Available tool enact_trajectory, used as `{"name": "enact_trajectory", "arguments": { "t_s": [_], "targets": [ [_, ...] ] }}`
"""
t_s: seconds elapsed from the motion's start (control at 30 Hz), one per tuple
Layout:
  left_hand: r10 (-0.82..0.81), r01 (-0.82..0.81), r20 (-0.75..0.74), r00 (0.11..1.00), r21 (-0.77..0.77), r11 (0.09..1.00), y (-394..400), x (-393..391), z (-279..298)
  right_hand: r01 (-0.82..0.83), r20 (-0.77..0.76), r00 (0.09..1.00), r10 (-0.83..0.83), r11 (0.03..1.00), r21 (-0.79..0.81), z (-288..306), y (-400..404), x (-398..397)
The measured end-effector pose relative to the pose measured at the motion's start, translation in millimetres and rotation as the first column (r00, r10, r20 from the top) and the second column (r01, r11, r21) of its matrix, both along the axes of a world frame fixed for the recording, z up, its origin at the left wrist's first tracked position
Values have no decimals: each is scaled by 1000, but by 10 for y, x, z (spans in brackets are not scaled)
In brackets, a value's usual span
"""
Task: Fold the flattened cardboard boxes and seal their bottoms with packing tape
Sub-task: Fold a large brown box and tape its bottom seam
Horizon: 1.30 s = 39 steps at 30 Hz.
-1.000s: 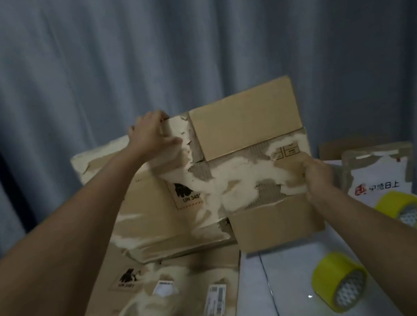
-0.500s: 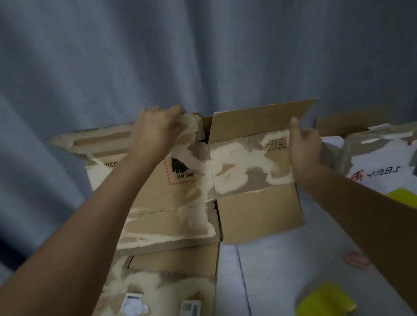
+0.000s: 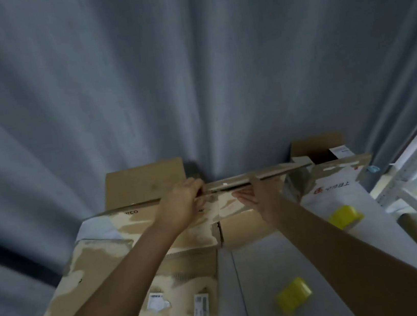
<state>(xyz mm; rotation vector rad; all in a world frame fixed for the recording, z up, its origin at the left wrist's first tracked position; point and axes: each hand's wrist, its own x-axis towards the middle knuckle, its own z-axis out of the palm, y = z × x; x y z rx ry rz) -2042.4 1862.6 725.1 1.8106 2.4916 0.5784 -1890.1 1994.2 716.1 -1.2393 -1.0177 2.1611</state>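
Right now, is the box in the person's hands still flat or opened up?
Opened up. The cardboard box stands on the table, side panels apart, one flap folded level across its top, held by both hands.

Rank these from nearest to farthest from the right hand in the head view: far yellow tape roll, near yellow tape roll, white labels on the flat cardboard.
From the right hand:
1. Far yellow tape roll, to its right.
2. Near yellow tape roll, below it.
3. White labels, lower left.
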Motion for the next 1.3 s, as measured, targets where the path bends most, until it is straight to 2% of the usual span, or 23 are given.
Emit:
{"name": "enact_trajectory", "arguments": {
  "t_s": [0.1,0.17,0.23,0.3,0.43,0.53,0.63,0.73,0.83,0.93,1.0,1.1,1.17,1.23,1.3],
  "targets": [
    [16,11,283,959,-96,995,-119,-161,193,53,44,998,-50,996,-69,178,-170,75],
    [-12,80,328,945,-194,978,-170,-284,335,77,78,994,-70,993,-93,296,-263,104],
    [-123,209,267,956,-323,923,-165,-345,440,91,99,992,-80,991,-103,400,-340,137],
    [-207,253,150,967,-447,858,-98,-256,527,92,108,991,-81,991,-97,456,-386,165],
    [-239,165,-24,971,-656,737,80,-54,473,58,113,992,-48,995,-82,571,-438,224],
    [-249,138,-81,965,-652,746,243,-53,573,25,124,992,-20,999,-39,633,-437,338],
    [-86,59,-24,996,-548,834,423,-239,836,-72,229,971,62,997,32,641,-352,512],
    [56,-29,50,997,-433,901,473,-487,1087,-178,406,909,94,968,175,679,-130,684],
    [144,-98,84,986,-404,909,391,-634,1277,-400,600,791,118,842,363,746,157,776],
    [221,-166,119,968,-358,919,228,-735,1380,-567,754,657,6,664,488,830,433,706],
    [281,-206,169,945,-360,910,111,-783,1371,-599,782,619,-76,599,532,870,556,613],
    [320,-222,237,917,-361,906,-14,-778,1339,-571,769,623,-142,589,572,807,629,485],
    [336,-221,299,893,-359,907,-84,-736,1301,-465,730,668,-144,684,561,673,565,418],
    [314,-201,354,881,-321,925,-149,-633,1276,-183,639,741,-206,854,488,565,423,376],
    [256,-165,393,883,-252,954,-187,-518,1241,111,511,826,-238,958,266,484,187,399]
  ]
}}
